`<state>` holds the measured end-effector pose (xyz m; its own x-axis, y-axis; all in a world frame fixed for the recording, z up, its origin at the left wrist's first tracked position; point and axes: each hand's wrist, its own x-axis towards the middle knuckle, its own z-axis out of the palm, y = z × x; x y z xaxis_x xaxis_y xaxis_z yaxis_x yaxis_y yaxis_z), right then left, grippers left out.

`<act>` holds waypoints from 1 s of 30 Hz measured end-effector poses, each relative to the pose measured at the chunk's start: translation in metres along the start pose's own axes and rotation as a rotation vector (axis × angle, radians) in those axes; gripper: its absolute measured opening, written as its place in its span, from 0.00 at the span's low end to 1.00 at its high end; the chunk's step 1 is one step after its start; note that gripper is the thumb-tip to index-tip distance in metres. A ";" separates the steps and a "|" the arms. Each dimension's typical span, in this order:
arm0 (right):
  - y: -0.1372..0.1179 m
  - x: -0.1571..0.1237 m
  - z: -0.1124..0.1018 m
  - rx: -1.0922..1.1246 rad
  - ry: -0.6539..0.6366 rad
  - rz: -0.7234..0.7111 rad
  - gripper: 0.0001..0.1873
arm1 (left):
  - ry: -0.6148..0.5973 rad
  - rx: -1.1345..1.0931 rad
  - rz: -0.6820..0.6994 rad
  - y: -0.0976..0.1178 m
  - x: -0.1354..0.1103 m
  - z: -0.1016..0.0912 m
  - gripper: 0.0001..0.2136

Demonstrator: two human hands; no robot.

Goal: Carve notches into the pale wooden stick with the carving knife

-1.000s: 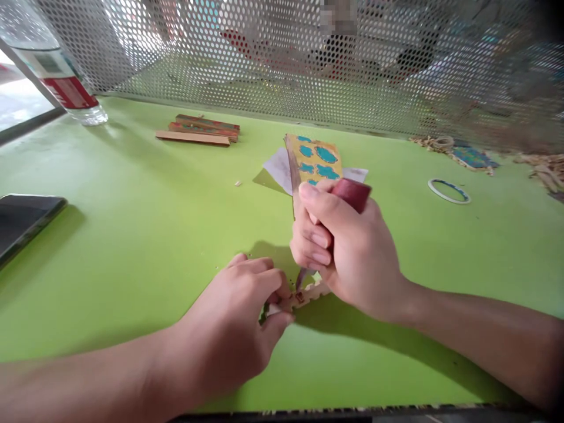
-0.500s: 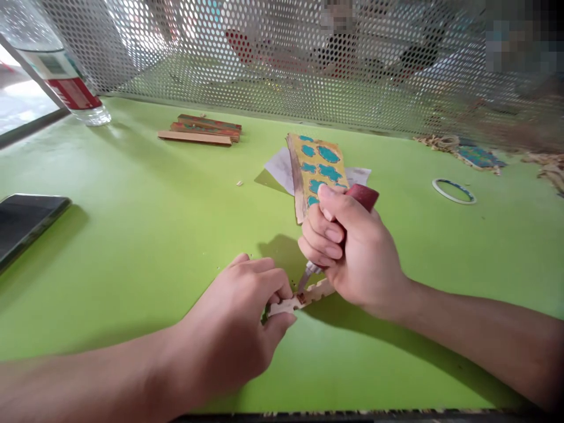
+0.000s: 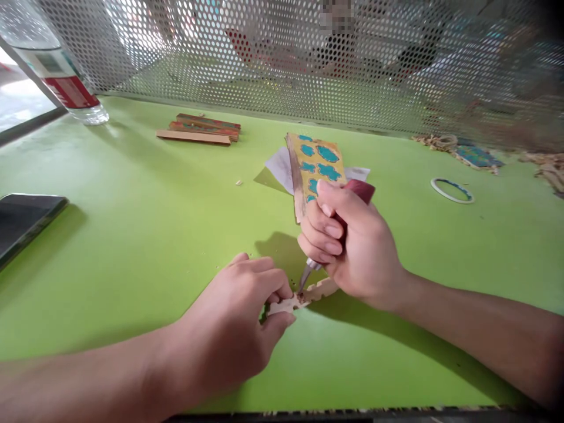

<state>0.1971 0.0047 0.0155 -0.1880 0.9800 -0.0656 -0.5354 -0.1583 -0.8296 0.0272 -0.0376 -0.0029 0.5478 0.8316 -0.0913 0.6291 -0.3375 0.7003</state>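
Note:
My right hand (image 3: 352,241) is wrapped round the dark red handle of an awl-like carving tool (image 3: 307,274), its metal blade pointing down. The tip touches a brown patch on a narrow, pale wooden strip (image 3: 321,288) with notched edges. My left hand (image 3: 247,317) pinches the near-left end of that strip between thumb and fingers, holding it on the green table (image 3: 145,247). Part of the strip's left end is hidden by those fingers. Just beyond my right hand lies a yellow board (image 3: 318,155) with teal shapes, on top of white paper (image 3: 280,169).
Several wooden strips (image 3: 200,130) lie at the back left, near a plastic bottle (image 3: 73,88). A phone (image 3: 26,220) rests at the left edge. To the right are a tape roll (image 3: 452,191) and a blue corded piece (image 3: 478,155). A perforated metal screen (image 3: 273,70) borders the back.
My right hand and the tool have tilted slightly, with the handle a little further left and up. The tip stays at the brown patch. My left hand keeps its hold.

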 end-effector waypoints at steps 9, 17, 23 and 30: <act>-0.001 -0.013 0.001 -0.046 -0.154 -0.068 0.21 | -0.010 0.008 0.000 0.001 -0.001 -0.001 0.03; 0.012 0.018 -0.014 0.188 0.107 0.175 0.24 | -0.022 0.014 -0.009 0.002 0.000 -0.002 0.04; -0.002 0.014 -0.008 0.112 0.045 0.079 0.27 | 0.000 0.026 0.003 0.000 -0.001 -0.002 0.04; -0.008 -0.008 0.001 -0.029 -0.175 -0.003 0.24 | 0.015 0.024 0.004 0.000 0.000 -0.001 0.04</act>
<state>0.2018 -0.0018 0.0229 -0.3283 0.9440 0.0324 -0.5131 -0.1494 -0.8452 0.0269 -0.0375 -0.0023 0.5420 0.8367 -0.0783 0.6403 -0.3509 0.6833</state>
